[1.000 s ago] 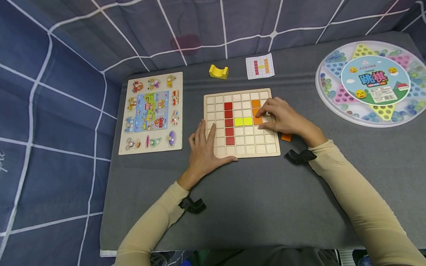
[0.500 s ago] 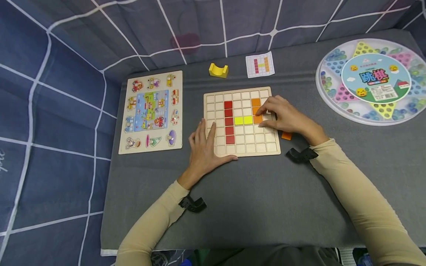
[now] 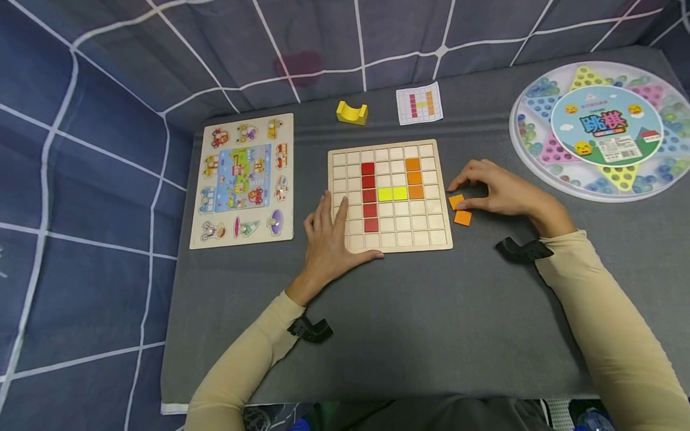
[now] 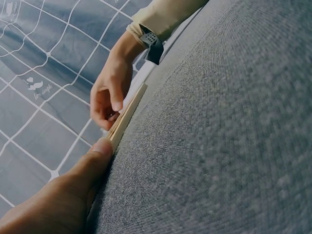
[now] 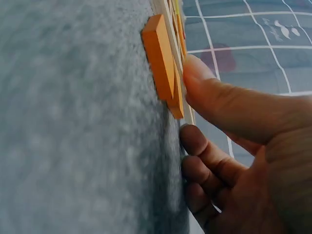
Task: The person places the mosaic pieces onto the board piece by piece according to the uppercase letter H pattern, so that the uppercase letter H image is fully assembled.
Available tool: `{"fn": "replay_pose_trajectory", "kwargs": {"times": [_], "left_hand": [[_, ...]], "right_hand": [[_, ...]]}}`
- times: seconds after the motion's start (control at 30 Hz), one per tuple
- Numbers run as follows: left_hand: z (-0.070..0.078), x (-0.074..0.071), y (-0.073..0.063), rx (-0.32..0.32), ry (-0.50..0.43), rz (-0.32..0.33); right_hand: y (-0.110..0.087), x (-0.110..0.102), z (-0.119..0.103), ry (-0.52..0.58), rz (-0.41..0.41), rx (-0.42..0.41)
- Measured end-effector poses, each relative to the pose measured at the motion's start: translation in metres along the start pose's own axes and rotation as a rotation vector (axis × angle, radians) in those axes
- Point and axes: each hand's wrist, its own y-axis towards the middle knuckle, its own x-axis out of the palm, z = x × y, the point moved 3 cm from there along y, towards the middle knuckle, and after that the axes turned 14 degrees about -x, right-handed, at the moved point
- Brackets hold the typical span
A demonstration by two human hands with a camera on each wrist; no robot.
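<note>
A wooden grid board (image 3: 388,241) lies on the grey table with a column of several red tiles (image 3: 369,196), two yellow tiles (image 3: 392,194) and three orange tiles (image 3: 414,178) in its cells. My left hand (image 3: 326,245) rests along the board's left edge, fingers straight, thumb at the near edge. Just right of the board, my right hand (image 3: 501,190) has its thumb and fingertips around a loose orange tile (image 3: 455,201); a gap shows between thumb and fingers in the right wrist view. Another orange tile (image 5: 158,58) lies beside it on the cloth.
A printed pattern card (image 3: 419,103) and a yellow notched block (image 3: 352,112) lie behind the board. To the left is a wooden knob puzzle (image 3: 286,224). At the back right sits a round Chinese checkers set (image 3: 606,126). A draped cloth (image 3: 226,48) rises behind the table.
My right hand has left the orange tile in the board's grid and moved right to the loose orange tiles, one of which was hidden before. My left hand has stayed in place.
</note>
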Motion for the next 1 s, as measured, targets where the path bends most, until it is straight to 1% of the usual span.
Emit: {"fn": "replay_pose_trajectory", "kwargs": {"times": [0.13,0.27,0.5,0.73,1.0], "left_hand": [[-0.001,-0.001,-0.001,-0.003,-0.005,0.007],[-0.002,-0.001,-0.001,0.002,-0.01,0.008],[0.0,0.001,0.0,0.003,-0.011,-0.006],[-0.001,0.001,0.0,-0.011,-0.014,-0.03],[-0.001,0.001,0.0,-0.006,-0.015,-0.025]], "right_hand": [[-0.002,0.0,0.004,0.01,0.003,-0.022],[-0.003,0.0,0.007,0.018,0.007,-0.024],[-0.01,-0.001,0.014,0.083,-0.004,-0.02],[-0.01,-0.001,0.015,0.094,0.002,-0.028],[-0.01,0.0,0.015,0.101,0.005,-0.024]]}}
